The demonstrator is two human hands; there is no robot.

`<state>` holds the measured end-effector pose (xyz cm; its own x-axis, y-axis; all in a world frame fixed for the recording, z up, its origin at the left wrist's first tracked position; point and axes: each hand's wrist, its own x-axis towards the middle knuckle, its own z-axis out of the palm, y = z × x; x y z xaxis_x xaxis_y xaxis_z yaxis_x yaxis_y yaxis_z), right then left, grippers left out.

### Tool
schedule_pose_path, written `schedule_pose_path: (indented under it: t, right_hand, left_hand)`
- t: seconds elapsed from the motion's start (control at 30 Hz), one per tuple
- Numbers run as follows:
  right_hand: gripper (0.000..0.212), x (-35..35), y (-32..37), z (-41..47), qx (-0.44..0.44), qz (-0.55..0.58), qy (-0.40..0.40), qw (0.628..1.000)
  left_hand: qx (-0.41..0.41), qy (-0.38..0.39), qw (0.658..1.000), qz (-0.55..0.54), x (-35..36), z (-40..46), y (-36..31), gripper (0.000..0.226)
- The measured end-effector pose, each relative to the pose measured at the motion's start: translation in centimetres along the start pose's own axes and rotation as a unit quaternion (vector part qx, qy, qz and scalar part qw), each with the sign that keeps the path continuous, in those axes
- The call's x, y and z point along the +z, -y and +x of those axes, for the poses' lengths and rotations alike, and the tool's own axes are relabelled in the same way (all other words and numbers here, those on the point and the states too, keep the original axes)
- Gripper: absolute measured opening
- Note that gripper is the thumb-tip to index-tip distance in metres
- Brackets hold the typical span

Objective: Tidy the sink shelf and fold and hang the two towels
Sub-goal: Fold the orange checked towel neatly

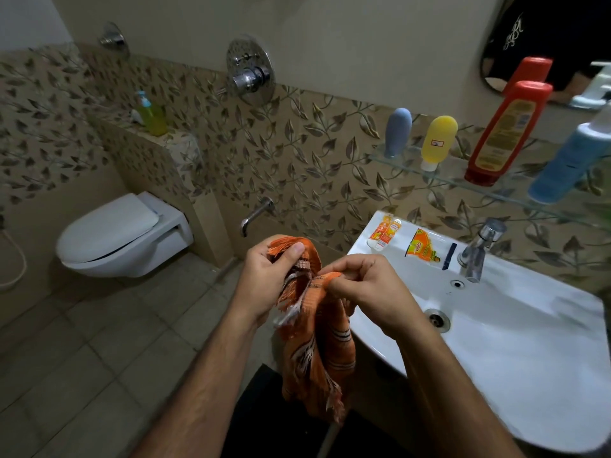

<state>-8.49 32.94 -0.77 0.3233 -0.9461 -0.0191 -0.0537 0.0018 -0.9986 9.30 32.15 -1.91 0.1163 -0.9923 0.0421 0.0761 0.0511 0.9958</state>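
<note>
The orange towel is up in both hands, held in the air just left of the sink, and most of it hangs down in a bunched, striped fall with a frayed fringe at the bottom. The left hand grips the top edge, fingers curled round a gathered fold with the fringe poking out above the thumb. The right hand pinches another bit of the edge between thumb and fingertips, close beside the left, the two hands nearly touching.

Out to the right, on the back rim of the sink, lie two small tubes, an orange sachet and a dark razor, all just left of the tap. Above them the glass shelf carries a grey-blue bottle, a yellow bottle standing on its cap, a tall red bottle and a blue bottle, standing in a row. A mirror hangs over the shelf.

Off to the left, a wall-hung toilet has its lid down, and a green soap dispenser sits on the tiled ledge above it.
</note>
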Motion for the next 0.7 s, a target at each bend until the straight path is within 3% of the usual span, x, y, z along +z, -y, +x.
schedule_pose_path:
  t: [0.07,0.13,0.23,0.33,0.53,0.7]
  right_hand:
    - [0.012,0.3,0.3,-0.1,-0.017,-0.023,-0.004,1.0]
    - [0.011,0.6,0.3,0.0,-0.073,-0.119,-0.03,0.99]
    - [0.016,0.6,0.3,0.3,-0.157,-0.289,-0.051,0.943]
    - [0.033,1.2,0.5,0.6,-0.132,-0.239,-0.034,0.962]
    - [0.047,2.9,-0.3,1.9,-0.089,-0.211,-0.157,0.961]
    - [0.053,3.3,-0.5,1.8,-0.061,-0.218,-0.177,0.958]
  left_hand:
    - [0.006,0.002,1.0,-0.003,-0.1,0.0,0.0,0.006]
    - [0.01,-0.001,1.0,0.008,-0.1,-0.1,0.0,0.009]
    - [0.012,0.001,0.999,0.031,0.0,-0.3,0.1,0.013]
    - [0.002,0.009,1.0,0.01,0.3,-0.4,0.0,0.013]
    - [0.014,0.05,0.998,-0.047,0.9,-1.1,-0.5,0.014]
    - [-0.017,0.05,0.994,-0.1,1.1,-1.4,-0.7,0.019]
